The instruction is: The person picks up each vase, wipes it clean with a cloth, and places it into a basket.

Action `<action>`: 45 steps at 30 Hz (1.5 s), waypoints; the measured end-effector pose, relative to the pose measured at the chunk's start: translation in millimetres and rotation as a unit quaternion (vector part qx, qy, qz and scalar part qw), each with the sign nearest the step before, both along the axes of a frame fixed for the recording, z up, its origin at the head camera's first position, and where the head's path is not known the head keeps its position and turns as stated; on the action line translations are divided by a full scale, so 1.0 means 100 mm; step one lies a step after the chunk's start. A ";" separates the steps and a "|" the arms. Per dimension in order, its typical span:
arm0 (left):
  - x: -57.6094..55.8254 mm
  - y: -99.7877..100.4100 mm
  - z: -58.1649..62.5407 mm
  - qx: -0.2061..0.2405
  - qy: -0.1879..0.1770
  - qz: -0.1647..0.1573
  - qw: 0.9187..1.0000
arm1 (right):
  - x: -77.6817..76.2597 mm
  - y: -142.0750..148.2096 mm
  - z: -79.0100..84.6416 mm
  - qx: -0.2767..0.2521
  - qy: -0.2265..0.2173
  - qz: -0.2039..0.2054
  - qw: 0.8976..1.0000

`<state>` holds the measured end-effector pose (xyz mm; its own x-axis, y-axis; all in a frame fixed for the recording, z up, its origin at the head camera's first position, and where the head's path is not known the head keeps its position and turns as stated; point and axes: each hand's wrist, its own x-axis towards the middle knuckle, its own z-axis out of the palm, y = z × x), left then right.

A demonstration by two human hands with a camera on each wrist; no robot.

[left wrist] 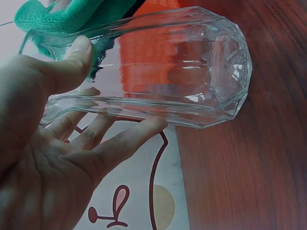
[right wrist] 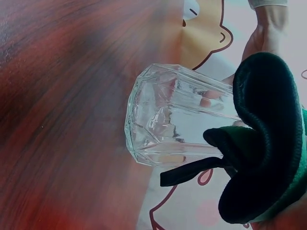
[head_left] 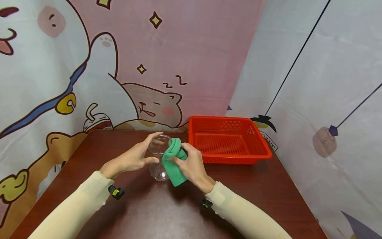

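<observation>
A clear glass vase [head_left: 159,169] with a flared rim and a faceted base stands at mid-table. My left hand [head_left: 132,157] holds it by the upper part, thumb [left wrist: 76,57] on the near side and fingers spread along the far side in the left wrist view. A bunched green cloth [head_left: 174,171] is pinched in my right hand [head_left: 192,166], right at the vase's rim. In the right wrist view the folds of the cloth [right wrist: 268,115] look dark and hide the vase's mouth and most of that hand.
Behind my right hand, a red plastic basket [head_left: 229,156] with perforated sides stands near the back edge of the dark wooden table [head_left: 143,212]. Cartoon-printed cloth [head_left: 197,59] hangs behind and beside the table.
</observation>
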<state>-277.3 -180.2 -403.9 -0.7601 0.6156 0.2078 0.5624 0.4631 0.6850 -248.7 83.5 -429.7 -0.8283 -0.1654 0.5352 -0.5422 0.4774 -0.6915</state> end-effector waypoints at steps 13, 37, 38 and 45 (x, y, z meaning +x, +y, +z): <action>0.02 -0.02 0.01 0.000 0.006 -0.001 1.000 | -0.01 -0.03 -0.04 0.047 -0.005 0.000 0.999; 0.03 -0.01 0.00 -0.002 0.007 0.004 1.000 | 0.02 0.03 -0.16 0.229 -0.052 0.029 0.972; 0.03 -0.01 0.00 -0.002 0.008 0.004 1.000 | 0.02 0.04 -0.16 0.233 -0.055 0.031 0.970; 0.03 0.01 0.00 0.000 0.005 0.001 1.000 | 0.02 0.08 -0.27 0.275 -0.066 0.025 0.959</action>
<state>-274.7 -179.5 -403.8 -0.7592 0.6140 0.2157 0.5687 0.4648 0.6786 -247.1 91.4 -456.4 -0.8665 -0.4340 0.2467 -0.4991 0.7651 -0.4070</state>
